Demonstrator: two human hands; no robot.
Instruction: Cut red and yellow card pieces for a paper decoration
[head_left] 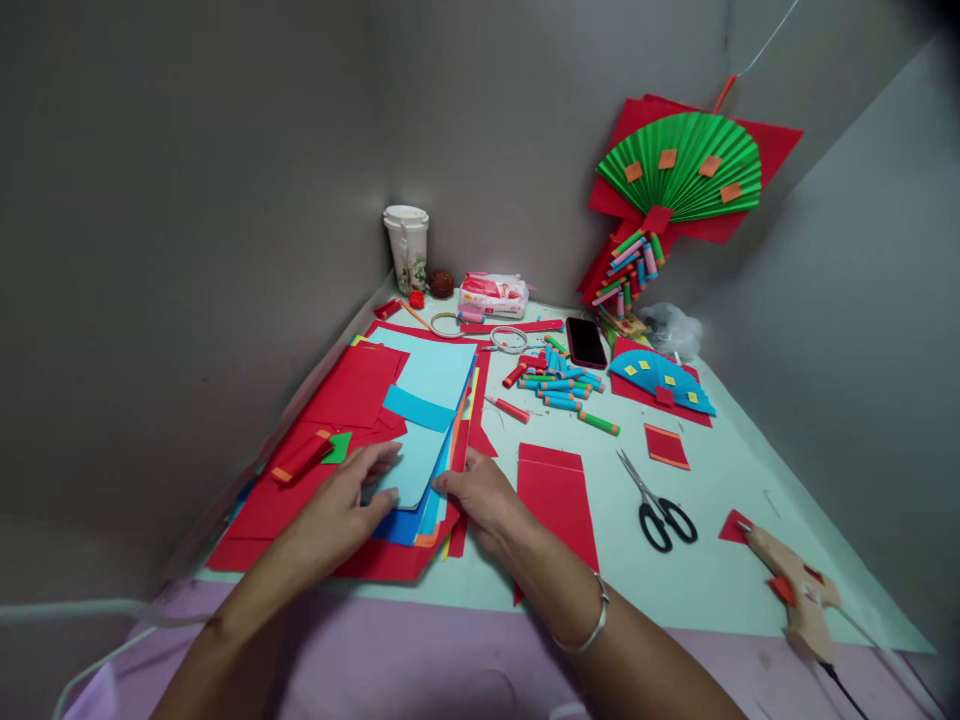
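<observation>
My left hand (346,500) lies flat with fingers stretched over the near corner of a stack of coloured paper sheets (427,400), light blue on top, red and dark blue below. My right hand (480,497) pinches the right edge of that same stack at its near corner, thumb on top, a bangle on the wrist. A small darker blue strip (418,408) lies on the light blue sheet. A red paper roll with orange ends (301,458) and a green scrap rest on the red sheets to the left.
A red sheet (556,495) lies right of my right hand, then scissors (655,503) and a glue gun (796,590) near the right edge. Further back: rolled paper tubes (561,380), a phone (585,342), a blue paper fan (660,378), a cup (406,245), a green fan decoration (679,165) on the wall.
</observation>
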